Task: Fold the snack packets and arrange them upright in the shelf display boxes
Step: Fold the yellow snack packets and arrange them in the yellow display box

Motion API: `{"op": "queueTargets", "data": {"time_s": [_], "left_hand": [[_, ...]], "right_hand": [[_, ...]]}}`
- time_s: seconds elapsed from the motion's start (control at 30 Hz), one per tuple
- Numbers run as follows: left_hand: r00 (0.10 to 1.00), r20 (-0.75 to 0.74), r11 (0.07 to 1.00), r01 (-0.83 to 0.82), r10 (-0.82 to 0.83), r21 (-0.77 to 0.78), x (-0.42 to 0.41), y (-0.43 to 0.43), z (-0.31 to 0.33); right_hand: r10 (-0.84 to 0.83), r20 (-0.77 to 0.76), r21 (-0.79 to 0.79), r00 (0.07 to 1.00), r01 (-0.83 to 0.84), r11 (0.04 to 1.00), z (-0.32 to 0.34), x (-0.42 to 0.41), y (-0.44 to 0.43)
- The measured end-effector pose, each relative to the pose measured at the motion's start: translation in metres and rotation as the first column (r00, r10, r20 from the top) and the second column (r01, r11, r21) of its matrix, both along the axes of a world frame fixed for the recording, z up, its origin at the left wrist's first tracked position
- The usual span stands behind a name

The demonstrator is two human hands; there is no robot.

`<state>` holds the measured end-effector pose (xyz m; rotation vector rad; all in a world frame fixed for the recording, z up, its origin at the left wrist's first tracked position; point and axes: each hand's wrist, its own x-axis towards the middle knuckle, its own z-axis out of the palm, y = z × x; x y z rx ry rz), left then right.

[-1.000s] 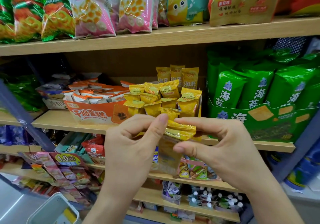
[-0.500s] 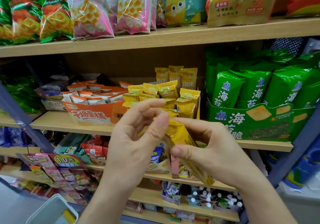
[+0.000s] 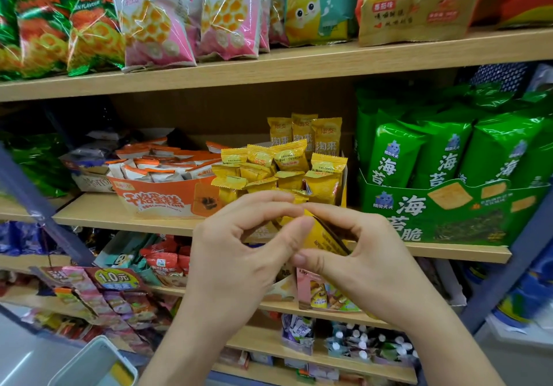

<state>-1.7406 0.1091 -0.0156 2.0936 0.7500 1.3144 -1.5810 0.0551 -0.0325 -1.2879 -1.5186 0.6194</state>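
Note:
Both hands hold one yellow snack packet (image 3: 321,237) in front of the middle shelf. My left hand (image 3: 239,254) pinches its top edge with thumb and fingers. My right hand (image 3: 359,263) grips it from the right, thumb below and fingers over the top. Most of the packet is hidden between the hands. Just behind them stands the yellow display box (image 3: 343,182), filled with several upright folded yellow packets (image 3: 287,164) and taller yellow packets at its back.
An orange display box (image 3: 158,197) of white-and-orange packets sits left of the yellow box. A green seaweed-snack box (image 3: 443,206) stands to the right. Large snack bags line the top shelf (image 3: 299,65). A white bin (image 3: 95,361) is at the lower left.
The packet's long hanging lower part has been drawn up between my hands; a second ago it dangled below them. Both hands have closed in tighter around it.

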Motion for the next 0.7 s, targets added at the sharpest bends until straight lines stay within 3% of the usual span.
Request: {"op": "queueTargets", "data": {"time_s": [0.1,0.27,0.37,0.53,0.7], "left_hand": [[1.000,-0.016,1.000,0.008,-0.008,-0.024,-0.002,0.000,0.002],[0.980,0.179,0.995,-0.079,0.089,-0.065,-0.005,0.003,0.008],[0.960,0.252,0.985,-0.085,0.122,-0.153,-0.009,0.009,0.011],[0.988,0.146,0.978,-0.029,0.060,-0.208,-0.007,0.011,0.015],[0.994,0.037,0.989,-0.093,0.098,-0.118,0.001,0.007,0.011]], "right_hand": [[-0.051,0.059,0.032,0.997,0.049,0.998,-0.002,0.001,0.000],[0.009,0.248,-0.007,0.969,-0.008,1.000,0.003,0.007,-0.004],[0.004,0.216,-0.029,0.976,0.002,1.000,0.004,0.012,-0.006],[-0.064,0.172,0.049,0.983,0.056,0.997,-0.002,0.010,-0.005],[-0.088,0.187,0.095,0.978,0.072,0.993,-0.004,0.005,-0.004]]}}
